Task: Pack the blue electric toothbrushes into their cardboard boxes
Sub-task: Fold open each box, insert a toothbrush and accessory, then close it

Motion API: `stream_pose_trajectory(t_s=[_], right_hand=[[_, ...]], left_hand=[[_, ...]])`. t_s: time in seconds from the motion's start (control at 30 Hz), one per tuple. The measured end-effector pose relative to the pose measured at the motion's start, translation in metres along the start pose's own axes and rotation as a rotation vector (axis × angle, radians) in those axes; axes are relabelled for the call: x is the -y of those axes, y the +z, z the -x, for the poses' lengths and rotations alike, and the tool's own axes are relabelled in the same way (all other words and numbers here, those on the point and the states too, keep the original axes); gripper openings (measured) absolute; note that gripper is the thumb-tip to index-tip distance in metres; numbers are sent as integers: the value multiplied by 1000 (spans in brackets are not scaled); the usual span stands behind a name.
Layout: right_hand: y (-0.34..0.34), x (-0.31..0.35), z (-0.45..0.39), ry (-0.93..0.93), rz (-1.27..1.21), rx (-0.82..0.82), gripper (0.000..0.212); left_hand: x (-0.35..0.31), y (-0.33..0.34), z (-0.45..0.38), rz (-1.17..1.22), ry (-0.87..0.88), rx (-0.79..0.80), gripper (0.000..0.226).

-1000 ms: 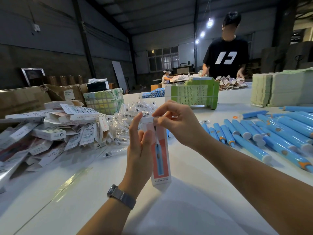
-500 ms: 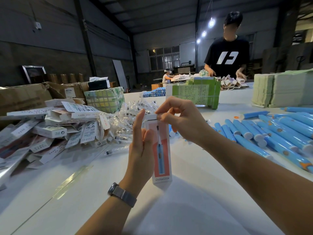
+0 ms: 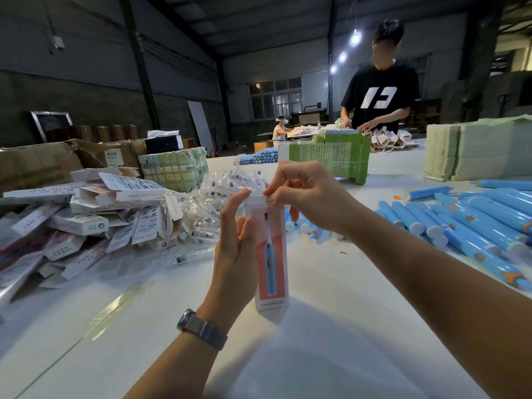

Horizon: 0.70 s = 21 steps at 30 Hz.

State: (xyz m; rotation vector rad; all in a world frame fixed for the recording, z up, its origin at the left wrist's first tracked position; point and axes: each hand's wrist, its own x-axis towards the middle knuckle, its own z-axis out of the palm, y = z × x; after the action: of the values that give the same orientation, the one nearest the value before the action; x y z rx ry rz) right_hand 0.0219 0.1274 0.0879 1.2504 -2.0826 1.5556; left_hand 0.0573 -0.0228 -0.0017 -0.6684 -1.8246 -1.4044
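A slim cardboard box (image 3: 272, 254), printed with a blue toothbrush on a red panel, is held upright above the white table (image 3: 331, 326) at the centre of the view. It is steadied by the left hand (image 3: 236, 249), whose palm lies along the box's left side with the fingers extended upward — a grey-strapped watch (image 3: 201, 328) is worn on that wrist. The box's top flap is pinched between the curled thumb and fingers of the right hand (image 3: 305, 194), right at the upper edge. Whether a toothbrush is already inside cannot be told.

To the right, a spread of blue electric toothbrushes (image 3: 475, 223) is laid loose on the table, well apart from the held box. To the left, a heap of white cartons (image 3: 95, 214) is piled beside a mound of clear-wrapped brush heads (image 3: 221, 191). Green banded bundles (image 3: 331, 156) are stacked further back, and a person in a black T-shirt (image 3: 380, 96) is seen standing at the far end of the table.
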Motion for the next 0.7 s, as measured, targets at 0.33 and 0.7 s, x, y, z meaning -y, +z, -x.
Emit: stream_pose_trajectory(t_s=[0.33, 0.7], right_hand=[[-6, 7, -1, 2, 192, 38, 26], [1, 17, 2, -53, 302, 36, 16]], left_hand=[[-3, -4, -3, 24, -20, 40, 21], [-2, -2, 0, 23, -6, 53, 44]])
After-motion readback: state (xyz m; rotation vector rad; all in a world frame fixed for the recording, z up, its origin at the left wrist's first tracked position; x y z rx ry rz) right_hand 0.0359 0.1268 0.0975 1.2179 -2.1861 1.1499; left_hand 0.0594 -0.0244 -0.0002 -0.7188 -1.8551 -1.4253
